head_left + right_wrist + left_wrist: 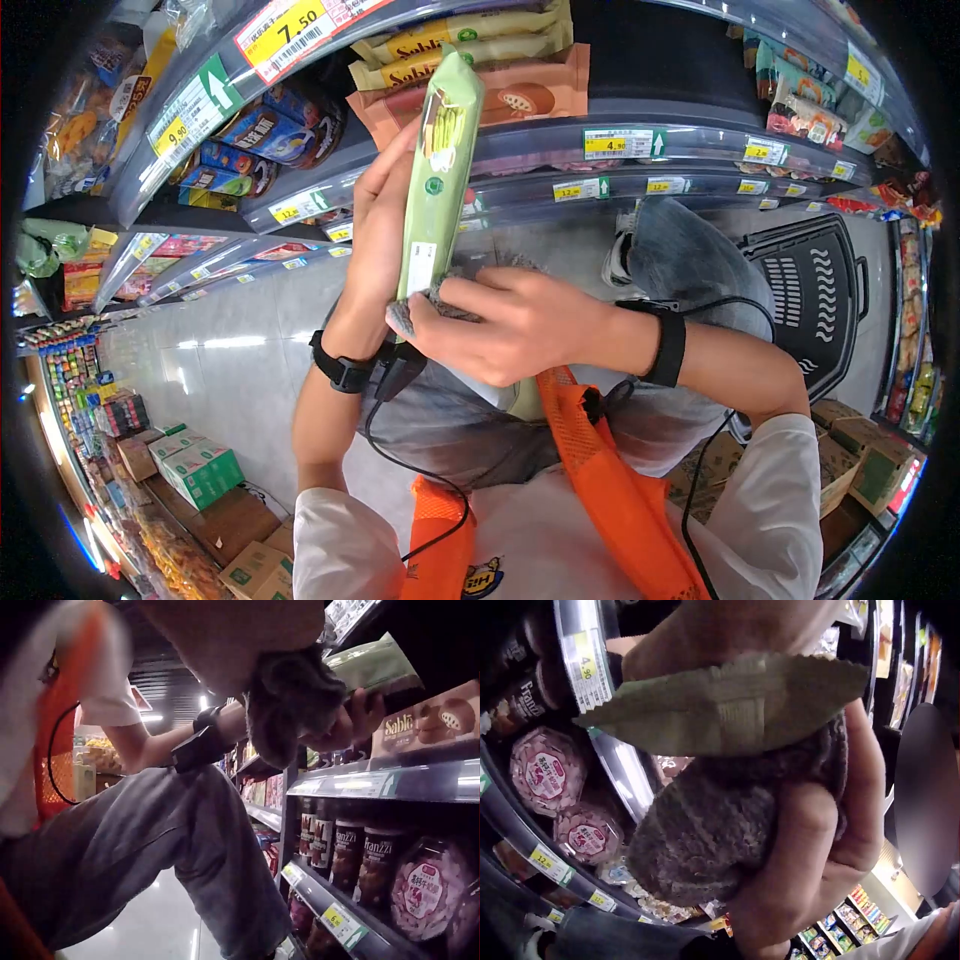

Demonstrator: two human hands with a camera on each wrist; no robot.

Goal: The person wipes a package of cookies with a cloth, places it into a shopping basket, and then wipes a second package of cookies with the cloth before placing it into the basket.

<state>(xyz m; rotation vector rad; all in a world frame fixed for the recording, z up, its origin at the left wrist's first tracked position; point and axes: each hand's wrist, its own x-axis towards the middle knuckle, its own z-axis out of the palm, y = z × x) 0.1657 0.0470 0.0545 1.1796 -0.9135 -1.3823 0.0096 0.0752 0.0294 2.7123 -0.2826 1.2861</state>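
A long green snack package [437, 190] stands tilted up in front of the shelf, a white label near its lower end. My left hand [383, 215] grips it from the left side, fingers partly hidden behind it. My right hand [510, 322] pinches a grey cloth [705, 832] at the package's lower end. In the left wrist view the crimped end of the package [705, 709] lies right above the bunched cloth. From the right wrist, the cloth [289, 697] hangs beside the left hand's fingers [345, 729].
Sablé packages [540, 90] in pink and cream stand on the shelf behind the green one. Price-tagged shelf edges [620, 143] curve across the front. A black basket [800, 290] sits on the floor at right. Cartons [195, 465] stand at lower left. Bent knees [690, 250] are close below the hands.
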